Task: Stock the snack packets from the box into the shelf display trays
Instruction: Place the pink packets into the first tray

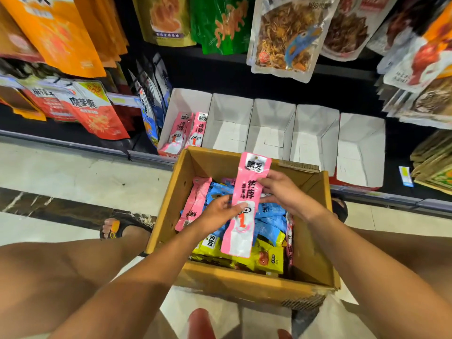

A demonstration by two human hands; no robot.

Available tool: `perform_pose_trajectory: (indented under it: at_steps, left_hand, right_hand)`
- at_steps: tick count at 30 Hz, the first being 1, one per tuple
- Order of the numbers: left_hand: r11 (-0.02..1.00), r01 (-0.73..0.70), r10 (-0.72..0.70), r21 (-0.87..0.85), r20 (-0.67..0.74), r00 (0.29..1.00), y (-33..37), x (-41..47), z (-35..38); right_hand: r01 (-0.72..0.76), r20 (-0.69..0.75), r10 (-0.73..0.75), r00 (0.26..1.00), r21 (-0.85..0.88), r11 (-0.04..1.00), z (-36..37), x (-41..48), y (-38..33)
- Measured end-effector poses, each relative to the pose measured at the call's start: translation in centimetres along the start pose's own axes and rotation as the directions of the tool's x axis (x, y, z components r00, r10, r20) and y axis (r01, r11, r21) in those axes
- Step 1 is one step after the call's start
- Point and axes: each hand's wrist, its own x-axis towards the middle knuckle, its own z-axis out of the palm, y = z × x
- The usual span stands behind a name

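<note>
Pink snack packet [248, 189] held upright over the open cardboard box [244, 287]. The left hand [217, 211] pinches its lower middle, thumb on the front. The right hand [283, 189] grips its upper right edge. Beyond, the leftmost white display tray [186, 101] holds matching pink packets [179, 133].

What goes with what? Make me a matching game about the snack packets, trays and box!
Things:
1 held packet
2 leftmost tray
3 second tray
4 cardboard box

States:
A empty
B pink, blue and yellow packets inside
C pink, over the box
D two pink packets inside

Pairs: 1-C, 2-D, 3-A, 4-B
</note>
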Motion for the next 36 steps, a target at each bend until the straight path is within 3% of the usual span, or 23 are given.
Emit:
perform_pose_trajectory:
  at_steps: [5,7,10,13,17,20,21,23,24,25,27,28,29,30,33,34,35,36]
  left_hand:
    - [0.999,0.043,-0.044,-0.005,-0.105,0.994,-1.0,0.5,0.1]
    - [0.998,0.054,-0.057,-0.024,-0.159,0.986,-1.2,0.7,0.0]
    - [0.996,0.088,-0.090,-0.019,-0.196,0.976,-2.2,1.2,-0.8]
    - [0.995,0.096,-0.094,-0.001,-0.218,0.971,-3.1,2.0,-1.3]
    - [0.995,0.103,-0.098,0.011,-0.227,0.969,-3.8,2.5,-1.3]
    - [0.993,0.121,-0.116,0.009,-0.219,0.969,-4.4,2.7,-1.4]
    - [0.992,0.128,-0.124,0.005,-0.213,0.969,-4.5,2.7,-1.4]
    - [0.991,0.132,-0.131,-0.007,-0.208,0.969,-4.7,2.7,-1.3]
    - [0.990,0.142,-0.140,-0.004,-0.210,0.968,-4.8,2.7,-1.3]
    - [0.988,0.152,-0.147,0.005,-0.213,0.966,-4.9,2.7,-1.3]
    - [0.986,0.167,-0.159,0.015,-0.221,0.962,-5.2,2.8,-1.4]
    - [0.985,0.169,-0.161,0.017,-0.222,0.962,-5.2,2.8,-1.4]
    - [0.984,0.175,-0.164,0.026,-0.228,0.960,-5.2,2.8,-1.4]
    - [0.983,0.183,-0.173,0.023,-0.233,0.957,-5.1,2.7,-1.4]
    - [0.979,0.195,-0.178,0.050,-0.243,0.954,-5.0,2.6,-1.7]
    - [0.979,0.197,-0.176,0.059,-0.248,0.953,-4.8,2.6,-1.8]
    - [0.978,0.194,-0.170,0.077,-0.252,0.953,-4.6,2.6,-2.0]
    - [0.978,0.188,-0.159,0.091,-0.256,0.953,-4.5,2.7,-2.0]
  right_hand:
    - [-0.016,0.028,0.015,0.999,0.053,0.998,0.2,1.4,1.3]
    - [-0.062,-0.126,0.064,0.990,0.016,0.998,-1.3,2.6,3.1]
    - [-0.199,-0.355,0.104,0.929,-0.241,0.950,-4.3,4.2,8.0]
    - [-0.421,-0.406,0.223,0.887,-0.507,0.752,-7.7,6.3,14.9]
    - [-0.480,-0.409,0.256,0.876,-0.694,0.536,-8.1,6.0,18.1]
    - [-0.380,-0.301,0.234,0.925,-0.766,0.518,-7.7,5.5,19.1]
    - [-0.307,-0.198,0.286,0.937,-0.858,0.412,-7.9,5.4,20.1]
    - [-0.296,-0.208,0.350,0.913,-0.930,0.217,-8.4,6.5,21.1]
    - [-0.274,-0.185,0.323,0.928,-0.927,0.255,-8.8,6.7,21.0]
    - [-0.267,-0.208,0.191,0.959,-0.889,0.372,-8.8,6.9,20.9]
    - [-0.425,-0.360,0.228,0.905,-0.722,0.546,-7.8,6.4,19.9]
    - [-0.504,-0.376,0.337,0.863,-0.604,0.617,-7.4,6.0,19.4]
    - [-0.579,-0.363,0.453,0.814,-0.554,0.598,-7.3,6.3,18.2]
    - [-0.618,-0.396,0.475,0.786,-0.527,0.583,-7.0,6.1,17.2]
    - [-0.370,-0.237,0.360,0.902,-0.855,0.364,-7.5,5.7,17.9]
    - [-0.395,-0.253,0.372,0.893,-0.836,0.380,-7.6,5.4,17.8]
    - [-0.486,-0.331,0.377,0.865,-0.740,0.466,-7.5,5.1,17.1]
    - [-0.520,-0.385,0.352,0.853,-0.576,0.630,-7.4,4.2,16.2]
